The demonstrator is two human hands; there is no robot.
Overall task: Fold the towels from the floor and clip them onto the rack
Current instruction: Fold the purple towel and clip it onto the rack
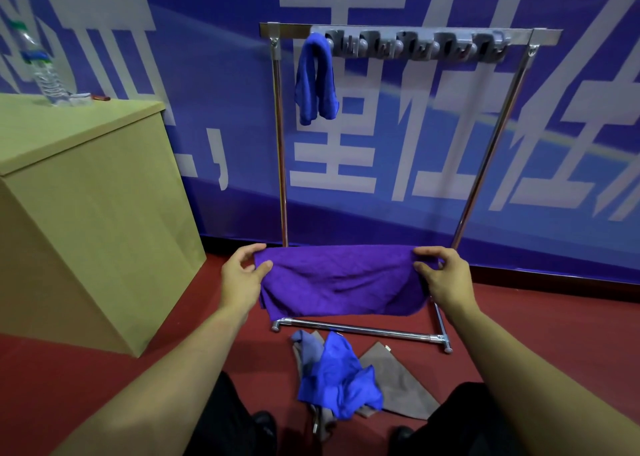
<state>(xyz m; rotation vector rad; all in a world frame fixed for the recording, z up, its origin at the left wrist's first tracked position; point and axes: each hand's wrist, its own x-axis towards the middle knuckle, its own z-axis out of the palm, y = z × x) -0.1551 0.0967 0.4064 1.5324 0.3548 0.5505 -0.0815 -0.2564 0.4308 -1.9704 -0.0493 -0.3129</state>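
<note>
One towel done: blue towel folded and hanging from the leftmost clip of the grey clip strip on the rack. Remaining clips along that strip apparently free, though too small to tell each one for certain. Second towel in hand: purple towel held up in the air in front of the rack's lower part, stretched between left hand and right hand, each pinching an upper corner between thumb and curled fingers. Top edge taut and level, cloth sagging below in a doubled-looking layer, so probably folded once or midway through a fold; not yet brought up to a clip. Still waiting on the red floor just in front of the rack's base bar: a crumpled bright blue towel, a grey-blue towel partly under it, and a brown-grey towel lying flatter to the right. Judged progress: roughly a quarter to a third through, with folding of the purple one to finish, its clipping, then at least three more pieces to lift, fold and hang.
</note>
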